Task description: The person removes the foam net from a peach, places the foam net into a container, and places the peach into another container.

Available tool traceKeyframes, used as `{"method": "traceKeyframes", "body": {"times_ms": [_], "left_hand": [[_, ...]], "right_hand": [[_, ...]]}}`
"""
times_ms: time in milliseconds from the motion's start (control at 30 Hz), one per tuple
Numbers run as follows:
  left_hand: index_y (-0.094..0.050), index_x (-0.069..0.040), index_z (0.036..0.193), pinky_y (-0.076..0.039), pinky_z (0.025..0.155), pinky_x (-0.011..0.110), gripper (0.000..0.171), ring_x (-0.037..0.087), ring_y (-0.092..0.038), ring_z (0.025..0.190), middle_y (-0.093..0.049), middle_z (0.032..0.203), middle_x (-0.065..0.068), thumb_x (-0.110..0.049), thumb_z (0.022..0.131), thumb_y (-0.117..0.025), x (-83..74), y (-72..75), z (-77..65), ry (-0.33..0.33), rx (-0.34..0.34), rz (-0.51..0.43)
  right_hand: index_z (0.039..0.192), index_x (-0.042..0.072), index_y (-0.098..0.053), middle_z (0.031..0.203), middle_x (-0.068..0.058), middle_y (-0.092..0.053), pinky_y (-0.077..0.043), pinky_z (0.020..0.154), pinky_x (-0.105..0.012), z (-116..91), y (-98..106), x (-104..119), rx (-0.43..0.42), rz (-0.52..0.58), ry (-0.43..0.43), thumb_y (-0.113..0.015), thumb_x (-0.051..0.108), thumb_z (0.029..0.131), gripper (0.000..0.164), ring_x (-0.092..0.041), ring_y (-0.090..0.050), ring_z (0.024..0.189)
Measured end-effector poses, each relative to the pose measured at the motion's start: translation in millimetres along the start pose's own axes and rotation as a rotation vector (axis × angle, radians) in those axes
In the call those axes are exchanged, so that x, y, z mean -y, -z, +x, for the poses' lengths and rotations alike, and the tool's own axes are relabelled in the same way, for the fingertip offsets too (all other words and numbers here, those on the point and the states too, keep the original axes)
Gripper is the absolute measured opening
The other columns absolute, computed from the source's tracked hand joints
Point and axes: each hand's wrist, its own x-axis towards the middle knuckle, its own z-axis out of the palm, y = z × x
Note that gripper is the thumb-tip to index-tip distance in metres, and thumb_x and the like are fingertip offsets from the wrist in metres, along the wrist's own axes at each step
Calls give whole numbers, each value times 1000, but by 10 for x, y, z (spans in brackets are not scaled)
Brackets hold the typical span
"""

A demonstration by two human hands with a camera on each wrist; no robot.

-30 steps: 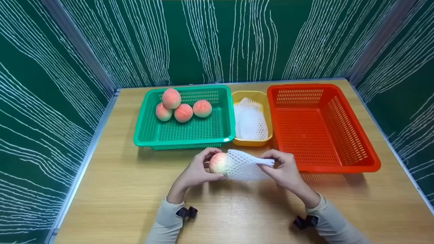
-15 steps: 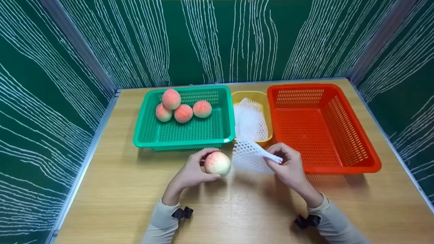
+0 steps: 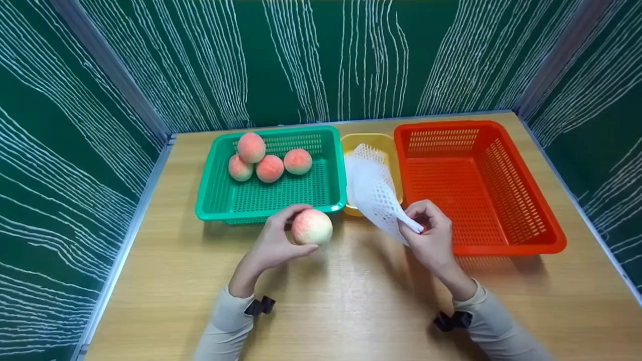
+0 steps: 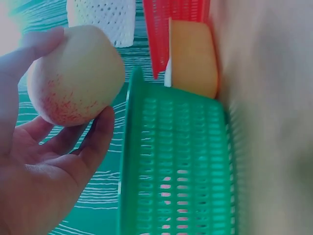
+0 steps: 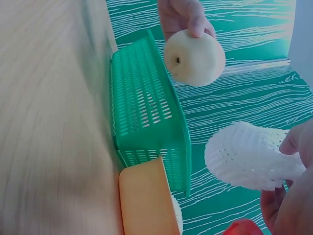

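My left hand (image 3: 273, 240) grips a pale peach (image 3: 313, 227) with a pink blush, thumb and fingers round its sides, near the front rim of the green basket (image 3: 271, 215). The left wrist view shows the peach (image 4: 78, 78) held at the fingertips. In the right wrist view its small dark pit faces the camera. My right hand (image 3: 432, 235) pinches the gathered end of a white foam fruit net (image 3: 381, 203). The net's wide end hangs to the left, overlapping the yellow container (image 3: 383, 143) in the head view, apart from the peach.
Several peaches (image 3: 270, 168) lie at the back left inside the green basket. White foam nets (image 3: 358, 170) fill the yellow container. A red basket (image 3: 481, 249) stands to its right. Patterned green walls (image 3: 331, 60) enclose the wooden table (image 3: 341, 311).
The foam net has come off the peach. My left hand has moved left and slightly up with the peach; my right hand has shifted right, drawing the net away.
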Motion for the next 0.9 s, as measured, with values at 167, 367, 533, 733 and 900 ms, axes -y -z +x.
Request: {"method": "traceKeyframes", "body": {"times_ms": [167,367,533,733,900], "left_hand": [[-55,-13,129,-51,83,37,70,11,-54,108,-58,121,-5,-23,69,-89,-28,156,58,-20,-45,58],[-55,-14,128,-50,84,37,68,14,-54,107,-59,120,-3,-21,69,-89,-15,415,193,0,-91,115],[-55,-16,126,-49,86,38,66,15,-54,107,-58,120,-3,-21,69,-89,14,544,300,29,-112,146],[-55,-13,127,-49,88,39,66,17,-53,106,-58,120,-1,-23,70,-88,92,573,341,67,-120,163],[-55,-14,127,-47,90,40,66,19,-54,106,-59,119,1,-24,71,-87,155,582,423,84,-130,152]], "right_hand": [[77,-13,-54,78,-17,-57,-45,60,-17,24,-37,-9,-33,21,13,-61,-29,68,20,-12,-55,69],[77,-13,-54,78,-17,-57,-45,59,-18,72,-91,13,-38,28,24,-62,-28,69,19,-13,-55,68],[78,-13,-54,79,-17,-58,-47,60,-19,108,-100,15,-53,-1,34,-62,-27,70,19,-13,-55,68],[79,-11,-55,79,-17,-59,-48,60,-19,120,-104,-19,-74,-61,25,-65,-24,71,18,-13,-55,67],[78,-12,-55,75,-17,-57,-44,58,-19,183,-148,-4,-150,-97,37,-65,-23,71,16,-13,-52,64]]}}
